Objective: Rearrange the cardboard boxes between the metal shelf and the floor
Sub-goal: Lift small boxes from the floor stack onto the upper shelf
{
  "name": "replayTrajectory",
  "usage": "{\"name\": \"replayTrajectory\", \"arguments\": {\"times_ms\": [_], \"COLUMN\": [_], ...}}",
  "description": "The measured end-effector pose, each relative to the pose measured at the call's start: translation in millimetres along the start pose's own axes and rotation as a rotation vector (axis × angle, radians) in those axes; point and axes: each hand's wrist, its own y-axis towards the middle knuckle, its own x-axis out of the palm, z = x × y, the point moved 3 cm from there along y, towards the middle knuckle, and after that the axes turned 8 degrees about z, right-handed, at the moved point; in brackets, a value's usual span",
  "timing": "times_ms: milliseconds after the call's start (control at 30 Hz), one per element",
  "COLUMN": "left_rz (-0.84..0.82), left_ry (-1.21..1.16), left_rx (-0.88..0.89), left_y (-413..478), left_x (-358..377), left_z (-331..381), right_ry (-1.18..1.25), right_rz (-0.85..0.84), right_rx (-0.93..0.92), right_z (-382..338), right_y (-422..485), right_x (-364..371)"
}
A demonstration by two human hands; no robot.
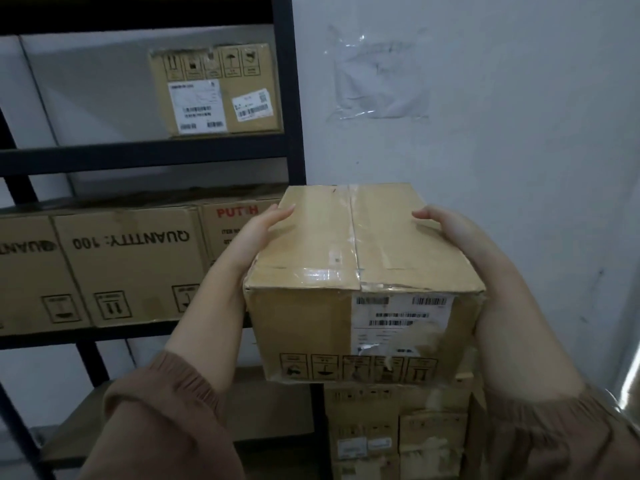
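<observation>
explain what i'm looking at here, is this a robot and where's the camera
No robot here: these are a person's own two arms, filmed by one camera worn on the head, looking forward and down. The left hand and right hand hold a taped cardboard box by its sides, in front of a white wall. Right below it is a stack of boxes; whether the held one rests on it is hidden. To the left stands a dark metal shelf, with a small labelled carton on an upper level and large cartons on the level below.
</observation>
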Motion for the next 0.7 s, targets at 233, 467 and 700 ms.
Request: {"name": "replayTrajectory", "arguments": {"times_ms": [233,467,700], "left_rz": [-0.011,0.091,0.222], "left_ry": [0.036,0.138,0.139], "left_rx": [0.046,0.064,0.136], "left_y": [-51.0,-86.6,-93.5], "left_x": [-82.7,-160.7,-244.4], "left_z": [18.6,31.6,63.9], "right_ry": [-0.015,-0.04,-0.021], "right_rz": [0.015,-0.026,-0.114], "right_rx": [-0.03,-0.022,-0.1], "right_z": [-3.4,-14.7,-58.6], "right_y": [-74.9,-131.6,-149.3], "right_x": [55.6,117.3,195.8]}}
